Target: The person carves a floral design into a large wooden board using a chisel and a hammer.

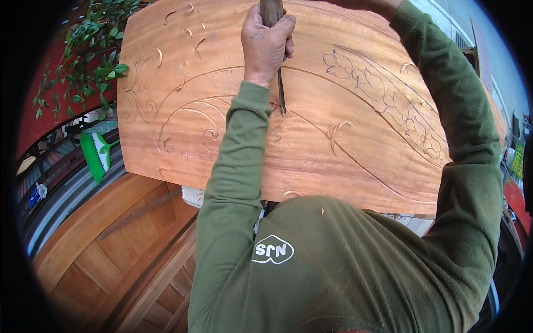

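Observation:
My left hand (266,44) is wrapped round the thick wooden handle of a carving chisel (281,94). Its dark, narrow blade points toward me, with the tip on a large reddish-brown wooden panel (222,147). Carved grooves sweep across the panel in curves and scrolls. A chain of flowers drawn in dark line (383,100) runs down its right part. Of my right hand (372,4), only the portion by the wrist shows at the top edge, above the panel; its fingers are out of the picture, so what it holds is hidden. A curled wood shaving (336,133) lies right of the blade.
More thin shavings (198,47) are scattered over the panel. Leafy branches (100,61) reach its left edge. Below them are a green brush head (95,155) and a corrugated metal sheet (69,191). Panelled woodwork (111,244) stands at the lower left.

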A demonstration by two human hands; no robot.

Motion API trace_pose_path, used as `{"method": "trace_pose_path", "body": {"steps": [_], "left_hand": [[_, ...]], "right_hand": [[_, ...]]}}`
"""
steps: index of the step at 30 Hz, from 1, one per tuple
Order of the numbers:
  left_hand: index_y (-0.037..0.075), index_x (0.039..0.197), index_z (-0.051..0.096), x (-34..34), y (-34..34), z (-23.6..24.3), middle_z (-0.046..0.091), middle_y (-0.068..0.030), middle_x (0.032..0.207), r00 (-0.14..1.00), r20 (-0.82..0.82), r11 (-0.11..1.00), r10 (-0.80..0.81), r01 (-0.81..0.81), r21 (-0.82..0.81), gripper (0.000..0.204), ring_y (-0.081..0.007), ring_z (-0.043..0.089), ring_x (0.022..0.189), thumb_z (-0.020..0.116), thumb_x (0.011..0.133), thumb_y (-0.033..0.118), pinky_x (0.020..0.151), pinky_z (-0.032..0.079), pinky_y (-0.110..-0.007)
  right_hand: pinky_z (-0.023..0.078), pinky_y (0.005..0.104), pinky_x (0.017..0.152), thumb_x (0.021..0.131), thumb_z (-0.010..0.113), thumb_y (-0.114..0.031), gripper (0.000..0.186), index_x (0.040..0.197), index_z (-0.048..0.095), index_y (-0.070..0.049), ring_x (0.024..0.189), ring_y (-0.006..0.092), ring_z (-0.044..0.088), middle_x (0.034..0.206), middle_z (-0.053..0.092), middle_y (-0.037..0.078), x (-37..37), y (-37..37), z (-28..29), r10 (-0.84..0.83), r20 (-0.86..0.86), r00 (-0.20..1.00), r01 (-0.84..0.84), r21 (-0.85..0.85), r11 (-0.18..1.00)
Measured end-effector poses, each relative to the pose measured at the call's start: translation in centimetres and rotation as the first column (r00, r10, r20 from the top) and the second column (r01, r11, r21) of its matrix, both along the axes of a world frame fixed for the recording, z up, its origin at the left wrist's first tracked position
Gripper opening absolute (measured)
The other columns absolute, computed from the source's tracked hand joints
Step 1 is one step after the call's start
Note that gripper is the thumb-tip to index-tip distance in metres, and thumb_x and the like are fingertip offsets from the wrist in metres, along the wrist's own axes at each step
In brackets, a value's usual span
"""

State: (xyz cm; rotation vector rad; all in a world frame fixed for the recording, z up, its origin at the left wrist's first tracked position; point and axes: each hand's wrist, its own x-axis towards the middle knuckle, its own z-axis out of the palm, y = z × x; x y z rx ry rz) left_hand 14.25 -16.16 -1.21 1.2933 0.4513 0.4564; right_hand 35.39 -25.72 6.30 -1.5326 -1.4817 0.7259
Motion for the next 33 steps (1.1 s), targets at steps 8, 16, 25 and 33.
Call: {"method": "trace_pose_path", "body": {"steps": [8, 16, 25, 33], "left_hand": [[0.008, 0.106, 0.051, -0.8, -1.1, 2.5, 0.052, 0.0024, 0.07, 1.0, -0.01, 0.999, 0.028, -0.028, -0.02, 0.017, -0.0062, 0.048, 0.043, 0.065, 0.097, 0.009, 0.037, 0.038, -0.022], [0.008, 0.106, 0.051, 0.7, -1.9, 2.2, 0.052, 0.0027, 0.067, 0.995, 0.054, 0.995, -0.079, 0.082, -0.051, 0.018, -0.0056, 0.047, 0.043, 0.067, 0.098, 0.009, 0.038, 0.038, -0.022], [0.007, 0.107, 0.053, 0.1, -1.6, 1.7, 0.053, 0.003, 0.066, 0.994, -0.005, 0.992, -0.112, 0.111, -0.059, 0.019, -0.0062, 0.049, 0.043, 0.069, 0.097, 0.011, 0.038, 0.039, -0.022], [0.008, 0.105, 0.054, 0.0, -1.6, 2.1, 0.054, 0.0029, 0.065, 0.993, -0.024, 0.991, -0.118, 0.116, -0.068, 0.018, -0.0062, 0.049, 0.043, 0.069, 0.096, 0.011, 0.037, 0.039, -0.023]], "right_hand": [[0.053, 0.0311, 0.093, 0.096, 0.065, -0.003, 0.06, 0.154, 0.048, -0.007, 0.107, 0.0159, 0.062, 0.132, 0.068, 0.008, -5.9, -3.2, 2.0, -0.211, 0.495, 0.843, 0.246, -0.007, 0.969], [0.049, 0.027, 0.096, 0.096, 0.063, -0.002, 0.065, 0.156, 0.04, -0.002, 0.118, 0.013, 0.058, 0.134, 0.066, 0.006, 3.5, -6.2, 5.5, 0.456, -0.459, 0.763, -0.413, 0.197, 0.889], [0.047, 0.0285, 0.102, 0.094, 0.064, 0.002, 0.061, 0.153, 0.047, -0.003, 0.122, 0.0145, 0.058, 0.137, 0.064, 0.01, -1.5, -5.7, 1.7, -0.445, -0.048, 0.894, 0.443, -0.045, 0.895], [0.042, 0.0288, 0.109, 0.091, 0.067, 0.004, 0.068, 0.155, 0.045, -0.006, 0.132, 0.0158, 0.051, 0.148, 0.057, 0.008, -5.1, -5.3, 0.1, -0.176, 0.056, 0.983, 0.181, -0.11, 0.977]]}}
